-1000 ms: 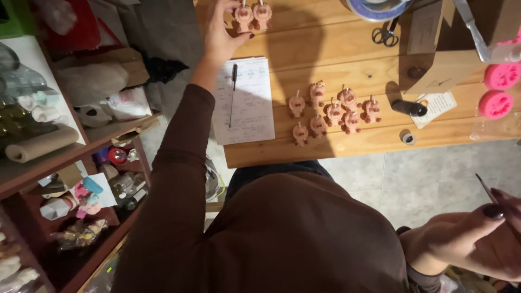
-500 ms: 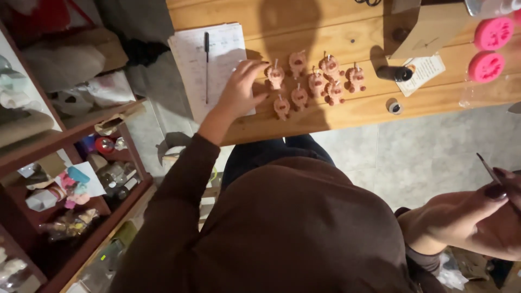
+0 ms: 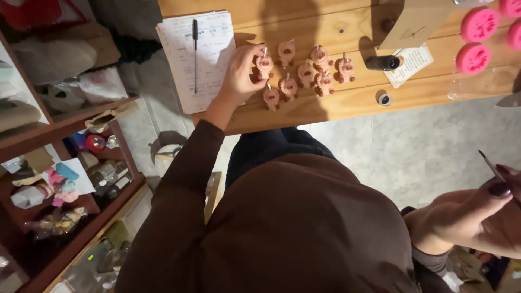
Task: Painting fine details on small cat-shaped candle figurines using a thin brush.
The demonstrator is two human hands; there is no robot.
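Several small pink figurines [image 3: 306, 73] with short white wicks stand in a cluster on the wooden table [image 3: 347, 106]. My left hand [image 3: 241, 73] reaches across the table's front edge, its fingertips closed on the leftmost figurine [image 3: 265, 66]. My right hand [image 3: 477, 217] is low at the right, away from the table. It pinches a thin dark stick-like tool [image 3: 491, 165] that points up and left. My brown sleeve and torso fill the lower middle of the view.
A paper pad [image 3: 209, 59] with a black pen [image 3: 195, 49] lies left of the figurines. To the right are a small dark bottle [image 3: 382, 63], a round cap [image 3: 383, 98], a paper slip [image 3: 415, 64] and pink round moulds [image 3: 475, 57]. Cluttered wooden shelves [image 3: 65, 184] stand at left.
My left hand came back from a far group of figurines to the near cluster and now grips its leftmost figurine. My view shifted closer to the table. The right hand stays put.
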